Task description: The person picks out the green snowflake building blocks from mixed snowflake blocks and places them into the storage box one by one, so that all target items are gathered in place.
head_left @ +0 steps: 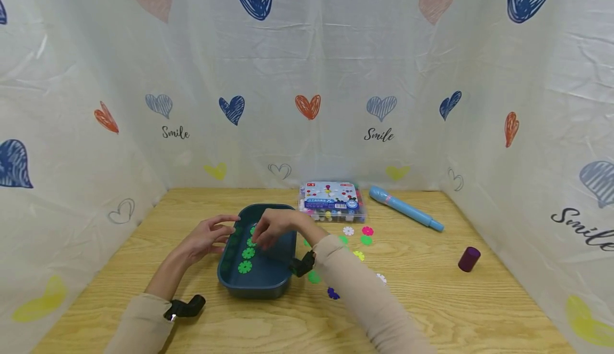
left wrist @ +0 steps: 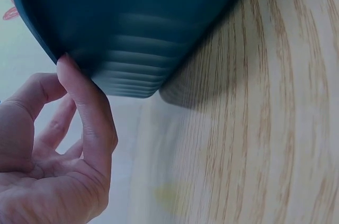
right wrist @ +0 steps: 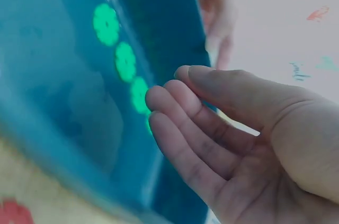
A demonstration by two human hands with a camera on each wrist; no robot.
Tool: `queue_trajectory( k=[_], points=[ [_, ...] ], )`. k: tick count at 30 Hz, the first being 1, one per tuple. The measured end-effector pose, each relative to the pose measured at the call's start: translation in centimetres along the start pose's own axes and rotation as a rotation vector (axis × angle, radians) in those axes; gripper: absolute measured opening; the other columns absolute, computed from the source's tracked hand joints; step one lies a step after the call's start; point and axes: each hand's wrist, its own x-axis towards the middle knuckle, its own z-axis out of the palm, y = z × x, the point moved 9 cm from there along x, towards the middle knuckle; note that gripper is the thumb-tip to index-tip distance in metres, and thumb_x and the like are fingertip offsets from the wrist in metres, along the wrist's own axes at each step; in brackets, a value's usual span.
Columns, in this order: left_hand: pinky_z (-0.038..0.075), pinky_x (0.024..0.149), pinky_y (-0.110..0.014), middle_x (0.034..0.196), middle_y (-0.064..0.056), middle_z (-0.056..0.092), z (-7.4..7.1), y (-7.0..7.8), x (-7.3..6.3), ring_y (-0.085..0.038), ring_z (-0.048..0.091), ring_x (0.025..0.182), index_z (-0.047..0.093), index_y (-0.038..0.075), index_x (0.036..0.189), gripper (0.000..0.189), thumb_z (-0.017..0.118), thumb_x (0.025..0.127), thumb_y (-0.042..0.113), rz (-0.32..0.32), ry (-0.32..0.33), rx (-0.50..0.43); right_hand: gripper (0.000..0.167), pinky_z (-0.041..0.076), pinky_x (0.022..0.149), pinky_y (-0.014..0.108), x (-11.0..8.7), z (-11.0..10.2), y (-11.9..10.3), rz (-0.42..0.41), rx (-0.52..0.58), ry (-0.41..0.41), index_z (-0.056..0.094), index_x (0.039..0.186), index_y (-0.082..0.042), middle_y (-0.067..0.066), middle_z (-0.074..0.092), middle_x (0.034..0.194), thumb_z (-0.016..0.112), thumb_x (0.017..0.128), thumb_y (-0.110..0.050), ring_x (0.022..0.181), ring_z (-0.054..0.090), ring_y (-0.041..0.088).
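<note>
A dark teal tray [head_left: 256, 292] stands on the table in the head view. Inside it, several green notched discs [head_left: 245, 266] lie in a row along the left side. My left hand [head_left: 206, 241] is at the tray's left edge, fingers spread; the left wrist view shows a fingertip [left wrist: 68, 65] touching the rim. Over the tray's inside hangs my right hand [head_left: 275, 227], beside the far end of the row. In the right wrist view its fingers [right wrist: 185, 144] are loosely bent, and nothing shows between them and the thumb.
Right of the tray lie scattered notched discs, among them a pink one [head_left: 367, 231], a yellow one [head_left: 358, 256] and a dark blue one [head_left: 333, 293]. Behind them is a clear plastic case [head_left: 331, 199] of small parts. A light blue tube [head_left: 408, 208] and a purple cylinder [head_left: 469, 259] are further right.
</note>
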Motion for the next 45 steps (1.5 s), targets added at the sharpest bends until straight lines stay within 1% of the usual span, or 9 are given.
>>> queue_trajectory(
  k=[4, 10, 14, 16, 24, 28, 32, 35, 45],
  points=[
    [0.058, 0.069, -0.027, 0.116, -0.006, 0.064, -0.1, -0.1, 0.0, -0.017, 0.065, 0.088, 0.046, 0.012, 0.143, 0.050, 0.060, 0.098, 0.025, -0.007, 0.011, 0.002, 0.027, 0.058, 0.085, 0.036, -1.9, -1.3, -0.1, -0.045, -0.078, 0.021, 0.067, 0.120, 0.004, 0.022, 0.069, 0.116, 0.057, 0.098, -0.008, 0.098, 0.072, 0.027],
    [0.059, 0.069, -0.028, 0.115, -0.007, 0.062, -0.1, -0.1, 0.0, -0.017, 0.066, 0.088, 0.046, 0.013, 0.143, 0.051, 0.062, 0.097, 0.027, -0.007, 0.018, 0.002, 0.025, 0.058, 0.082, 0.028, -5.2, -3.1, 0.6, -0.041, -0.140, 0.070, 0.069, 0.119, -0.004, 0.016, 0.072, 0.113, 0.059, 0.098, -0.013, 0.093, 0.072, 0.017],
    [0.058, 0.068, -0.027, 0.116, -0.007, 0.059, 0.0, -0.1, 0.0, -0.016, 0.066, 0.088, 0.046, 0.012, 0.143, 0.051, 0.061, 0.097, 0.027, 0.001, 0.013, 0.003, 0.025, 0.058, 0.080, 0.026, -7.5, -3.9, 1.4, -0.064, -0.143, 0.089, 0.069, 0.119, -0.004, 0.017, 0.072, 0.111, 0.058, 0.099, -0.013, 0.095, 0.072, 0.023],
    [0.058, 0.068, -0.027, 0.115, -0.006, 0.059, 0.0, -0.1, 0.0, -0.016, 0.065, 0.087, 0.046, 0.011, 0.143, 0.050, 0.061, 0.098, 0.026, 0.002, 0.010, 0.001, 0.026, 0.059, 0.081, 0.030, -8.6, -4.1, 2.0, -0.075, -0.140, 0.097, 0.068, 0.120, -0.001, 0.017, 0.072, 0.111, 0.057, 0.099, -0.012, 0.097, 0.072, 0.027],
    [0.059, 0.069, -0.028, 0.115, -0.006, 0.060, 0.1, -0.1, 0.0, -0.017, 0.065, 0.088, 0.047, 0.012, 0.143, 0.049, 0.061, 0.098, 0.026, -0.001, 0.016, 0.008, 0.029, 0.058, 0.084, 0.044, -13.2, -5.2, 6.1, -0.060, -0.100, 0.165, 0.066, 0.122, 0.001, 0.023, 0.069, 0.117, 0.056, 0.100, -0.015, 0.098, 0.070, 0.033],
    [0.059, 0.069, -0.028, 0.114, -0.006, 0.061, 0.0, -0.1, 0.0, -0.016, 0.066, 0.088, 0.046, 0.012, 0.143, 0.050, 0.061, 0.097, 0.027, -0.001, 0.017, 0.004, 0.031, 0.058, 0.085, 0.045, -15.1, -5.7, 8.4, -0.044, -0.078, 0.194, 0.064, 0.125, 0.001, 0.024, 0.067, 0.119, 0.056, 0.100, -0.017, 0.100, 0.070, 0.032],
    [0.059, 0.069, -0.028, 0.114, -0.006, 0.061, -0.1, -0.2, 0.0, -0.016, 0.066, 0.088, 0.046, 0.012, 0.143, 0.052, 0.063, 0.096, 0.027, -0.006, 0.021, -0.001, 0.031, 0.057, 0.085, 0.049, -16.6, -5.9, 10.1, -0.024, -0.047, 0.215, 0.063, 0.126, 0.000, 0.027, 0.065, 0.121, 0.055, 0.101, -0.016, 0.102, 0.069, 0.038],
    [0.059, 0.069, -0.028, 0.115, -0.006, 0.061, -0.1, -0.2, -0.1, -0.016, 0.066, 0.088, 0.046, 0.012, 0.143, 0.052, 0.063, 0.096, 0.027, -0.007, 0.025, -0.004, 0.031, 0.057, 0.082, 0.050, -17.6, -6.2, 11.3, -0.022, -0.053, 0.238, 0.062, 0.125, 0.004, 0.029, 0.064, 0.121, 0.054, 0.101, -0.014, 0.101, 0.067, 0.043],
    [0.059, 0.071, -0.029, 0.119, -0.009, 0.061, 0.0, -0.1, -0.3, -0.018, 0.068, 0.092, 0.046, 0.012, 0.143, 0.051, 0.062, 0.097, 0.026, -0.006, 0.022, -0.021, 0.031, 0.059, 0.075, 0.043, -20.2, -6.8, 15.3, 0.010, -0.083, 0.348, 0.060, 0.123, 0.010, 0.029, 0.065, 0.115, 0.055, 0.099, -0.008, 0.095, 0.067, 0.038]
  ],
)
